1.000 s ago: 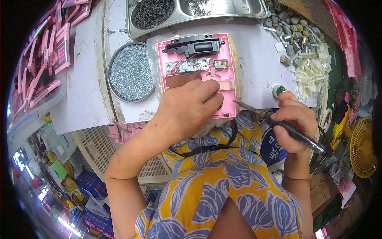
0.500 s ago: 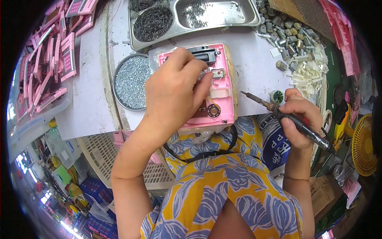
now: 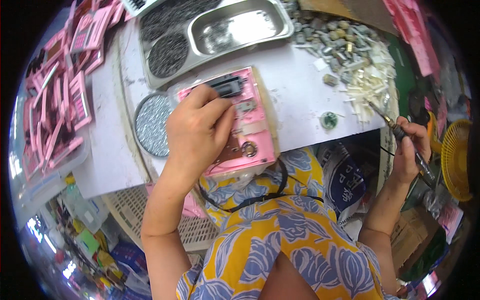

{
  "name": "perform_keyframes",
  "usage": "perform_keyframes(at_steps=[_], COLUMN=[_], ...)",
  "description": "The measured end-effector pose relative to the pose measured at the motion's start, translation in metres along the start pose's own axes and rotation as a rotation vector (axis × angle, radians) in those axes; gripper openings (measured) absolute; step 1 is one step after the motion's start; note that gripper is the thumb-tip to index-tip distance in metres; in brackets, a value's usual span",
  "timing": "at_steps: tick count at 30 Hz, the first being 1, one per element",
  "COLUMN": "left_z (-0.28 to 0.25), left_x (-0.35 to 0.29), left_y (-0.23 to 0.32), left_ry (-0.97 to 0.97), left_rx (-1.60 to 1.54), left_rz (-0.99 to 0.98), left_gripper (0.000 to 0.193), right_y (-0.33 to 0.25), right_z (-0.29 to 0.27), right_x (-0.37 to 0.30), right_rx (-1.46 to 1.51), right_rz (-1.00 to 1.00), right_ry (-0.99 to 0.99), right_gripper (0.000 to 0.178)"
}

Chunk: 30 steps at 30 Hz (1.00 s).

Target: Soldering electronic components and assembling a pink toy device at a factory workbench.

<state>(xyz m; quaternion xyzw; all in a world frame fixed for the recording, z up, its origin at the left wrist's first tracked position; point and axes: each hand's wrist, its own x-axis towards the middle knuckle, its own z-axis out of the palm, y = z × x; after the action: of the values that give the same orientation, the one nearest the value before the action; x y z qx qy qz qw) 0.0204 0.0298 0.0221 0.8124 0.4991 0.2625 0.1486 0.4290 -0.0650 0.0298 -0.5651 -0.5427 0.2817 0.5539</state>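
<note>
A: What's changed?
B: Soldering iron [image 3: 398,132] swung out. Half a second ago its tip was near the pink housing [image 3: 264,142]; now it's well off at 3 o'clock, over or beside the white plastic parts [image 3: 367,87]. Can't tell if it touches.
A: Right hand [image 3: 414,147]?
B: Closed around the iron's handle, between 3 and 4 o'clock of the housing.
A: Left hand [image 3: 200,127]?
B: Stayed over the housing's upper half, about 10 o'clock. Fingers curled, thumb and index close together by the small metal part [image 3: 245,106]. Tips hidden; can't tell if they grip anything.
A: Housing position?
B: On the tabletop [image 3: 295,100] at the near edge, screw-like bits in a round dish [image 3: 152,125] at 9 o'clock, steel tray [image 3: 240,37] at 12. Speaker [image 3: 249,149] sits at its 5 o'clock, uncovered.
A: Meaning?
B: My read: no heat on the joint right now. Left hand is working the inside alone, iron parked in the grip.
</note>
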Motion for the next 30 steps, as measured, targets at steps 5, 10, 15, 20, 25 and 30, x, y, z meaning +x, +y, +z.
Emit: perform_keyframes(at_steps=[5, 10, 15, 20, 25, 30], left_z=[0.004, 0.01, 0.006, 0.008, 0.004, -0.001], left_x=[-0.002, -0.005, 0.002, -0.006, -0.017, -0.024], left_y=[0.003, 0.004, 0.01, -0.012, -0.029, -0.03], left_ry=[-0.011, 0.033, -0.127, -0.078, -0.028, -0.039], left_rx=[0.01, 0.05, 0.115, 0.097, 0.149, 0.247], left_rz=[-0.005, 0.119, 0.216, 0.249, 0.395, 0.412], left_gripper=[0.006, 0.022, 0.03, 0.036, 0.038, 0.037], right_y=[0.014, 0.003, 0.036, 0.05, 0.028, -0.025], right_z=[-0.07, -0.131, -0.158, -0.121, -0.018, 0.145], right_x=[0.002, 0.004, 0.034, 0.064, 0.007, -0.002], right_rx=[0.027, -0.093, -0.431, -0.017, 1.05, -0.212], right_rz=[0.0, -0.119, -0.064, 0.248, 0.446, -0.042], right_ry=[0.494, 0.811, 0.79, 0.804, 0.299, -0.361], right_gripper=[0.019, 0.009, 0.015, 0.028, 0.046, 0.012])
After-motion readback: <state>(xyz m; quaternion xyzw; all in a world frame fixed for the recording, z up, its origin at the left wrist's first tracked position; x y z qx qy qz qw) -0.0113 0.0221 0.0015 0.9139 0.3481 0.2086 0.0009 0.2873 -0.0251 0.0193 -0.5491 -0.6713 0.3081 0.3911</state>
